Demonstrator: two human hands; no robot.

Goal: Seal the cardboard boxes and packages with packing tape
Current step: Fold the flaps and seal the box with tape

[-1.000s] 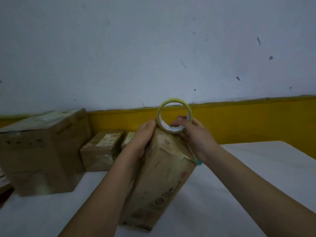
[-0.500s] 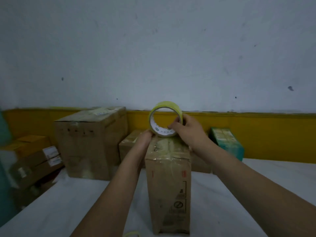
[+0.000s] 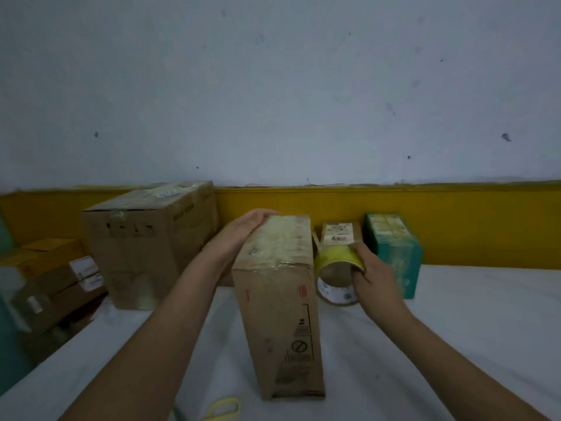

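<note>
On the white worktop (image 3: 455, 329), right in the middle, one tall cardboard box (image 3: 282, 314) stands up. Shiny tape covers its top. The left hand (image 3: 243, 235) rests on the top left edge, with its fingers close together and nearly flat. Its thumb is hidden.

Just beside the box on the right, the right hand (image 3: 376, 278) holds one yellow tape roll (image 3: 334, 262). Its fingers go through the hole and the thumb sits on the outside, pinching the roll. I cannot tell if the roll touches the worktop.

Behind the roll sits one small box (image 3: 338, 233) with labels, partly hidden. One green box (image 3: 394, 253) is next to it. One big box (image 3: 145, 244) stands to the left. At the left edge, more boxes (image 3: 60, 268) are too blurry to count. One pair of yellow scissors (image 3: 224, 408) lies at the bottom, cut off.
</note>
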